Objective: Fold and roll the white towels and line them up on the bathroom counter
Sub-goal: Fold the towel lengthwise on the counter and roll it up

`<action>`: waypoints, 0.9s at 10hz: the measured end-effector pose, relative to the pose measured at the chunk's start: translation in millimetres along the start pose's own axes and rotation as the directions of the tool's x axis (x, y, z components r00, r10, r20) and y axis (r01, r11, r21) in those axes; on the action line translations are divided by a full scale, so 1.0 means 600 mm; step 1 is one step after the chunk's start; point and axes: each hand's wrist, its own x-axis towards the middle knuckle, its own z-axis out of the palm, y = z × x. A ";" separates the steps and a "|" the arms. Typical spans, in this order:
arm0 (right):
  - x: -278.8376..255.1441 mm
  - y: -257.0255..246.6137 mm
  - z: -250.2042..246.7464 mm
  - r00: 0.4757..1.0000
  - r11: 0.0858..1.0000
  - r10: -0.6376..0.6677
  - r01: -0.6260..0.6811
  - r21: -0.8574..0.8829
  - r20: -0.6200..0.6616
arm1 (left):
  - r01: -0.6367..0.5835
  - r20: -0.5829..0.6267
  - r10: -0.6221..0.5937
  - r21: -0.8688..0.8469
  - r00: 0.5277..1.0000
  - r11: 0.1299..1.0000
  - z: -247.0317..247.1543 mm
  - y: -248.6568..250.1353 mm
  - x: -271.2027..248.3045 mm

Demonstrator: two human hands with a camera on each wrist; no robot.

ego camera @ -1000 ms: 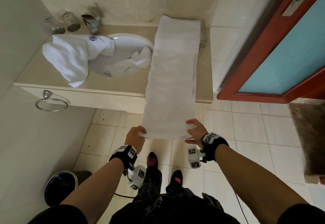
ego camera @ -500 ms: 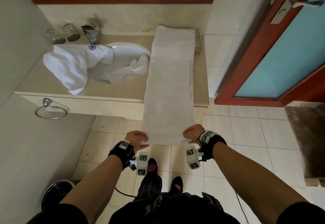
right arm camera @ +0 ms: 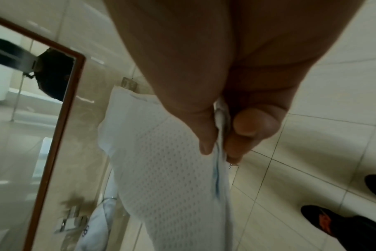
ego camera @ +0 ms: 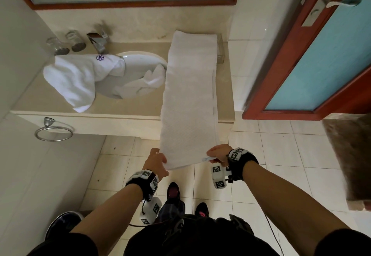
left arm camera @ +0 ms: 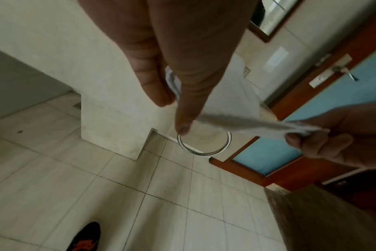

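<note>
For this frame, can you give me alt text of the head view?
Both hands, left hand and right hand, pinch the near corners of a long folded white waffle-weave towel stretched off the beige stone counter. Two crumpled white towels lie at the white oval sink.

The long folded towel is white with a small waffle pattern. It lies as a narrow strip on the right part of the bathroom counter; its far end reaches the back wall, its near end hangs past the front edge, lifted. Two other white towels, one with a purple logo and a smaller one, lie crumpled at the sink.
</note>
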 end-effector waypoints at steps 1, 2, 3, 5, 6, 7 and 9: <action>0.010 -0.002 -0.003 1.000 0.989 0.020 -0.018 0.147 -0.011 | -0.029 -0.052 0.036 0.128 0.998 0.991 -0.003 0.011 0.000; 0.028 0.010 -0.007 0.999 0.995 -0.042 0.043 0.087 -0.014 | -0.080 -0.107 0.124 0.350 0.987 0.933 -0.006 0.017 -0.003; 0.034 0.010 -0.018 0.999 0.936 0.003 -0.019 0.352 0.046 | -0.153 -0.107 0.225 0.460 0.968 0.875 0.007 0.030 -0.006; 0.005 0.010 -0.032 0.998 0.948 0.007 -0.029 0.318 0.067 | -0.268 -0.043 0.315 0.427 0.948 0.864 0.025 0.073 -0.002; -0.017 0.004 -0.047 0.996 0.991 -0.059 0.066 -0.115 0.071 | -0.281 -0.013 0.314 0.409 0.949 0.868 0.019 0.082 -0.005; -0.012 0.009 -0.041 1.000 1.000 -0.008 0.008 0.011 0.017 | -0.307 0.009 0.333 0.409 0.943 0.859 0.012 0.090 -0.008; -0.019 -0.003 -0.030 0.983 0.818 -0.180 0.123 -0.562 -0.046 | -0.356 0.087 0.358 0.467 0.930 0.809 -0.012 0.116 -0.005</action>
